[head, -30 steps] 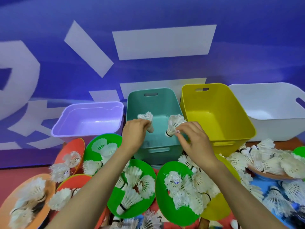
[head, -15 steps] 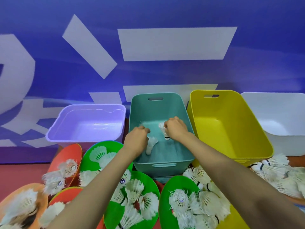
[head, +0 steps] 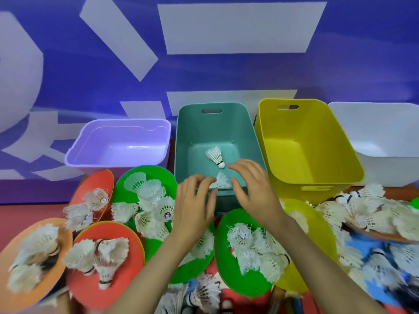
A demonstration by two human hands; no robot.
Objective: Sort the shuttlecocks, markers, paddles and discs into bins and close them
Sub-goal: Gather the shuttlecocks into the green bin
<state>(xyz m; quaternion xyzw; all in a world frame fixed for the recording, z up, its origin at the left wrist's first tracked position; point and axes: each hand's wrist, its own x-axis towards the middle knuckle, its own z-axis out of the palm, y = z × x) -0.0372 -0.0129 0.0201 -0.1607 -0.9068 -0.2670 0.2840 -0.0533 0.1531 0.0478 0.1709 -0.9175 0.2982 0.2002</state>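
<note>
Backdrop: blue-violet wall (head: 68, 64) bearing large white shapes, fragments of oversized characters, none legible. Bins, 4, in a row at its foot, all lidless: lilac bin (head: 122, 120), teal bin (head: 195, 123), yellow bin (head: 294, 123), white bin (head: 374, 123); only the teal one shows contents. Discs, several, overlapping in front of the bins: green disc (head: 158, 172), red disc (head: 120, 236), a second green disc (head: 223, 257), with orange, yellow and blue ones at the edges. Left hand (head: 192, 209) and right hand (head: 254, 193): both over the teal bin's near rim, fingers spread and relaxed, holding nothing. Shuttlecocks: 2 on the teal bin's floor, the far shuttlecock (head: 214, 155) lying with cork toward the near right and feathers toward the far left, the near shuttlecock (head: 221, 183) between the 2 hands' fingertips; the rest heaped loose on the discs. Likely next pick: the left heap (head: 149, 200) lies just left of the left hand, the right heap (head: 249, 245) just under the right wrist, so each hand has its own nearest supply. Label: 1 round blue sticker (head: 167, 215) on a cork, lettering too small to read.
</note>
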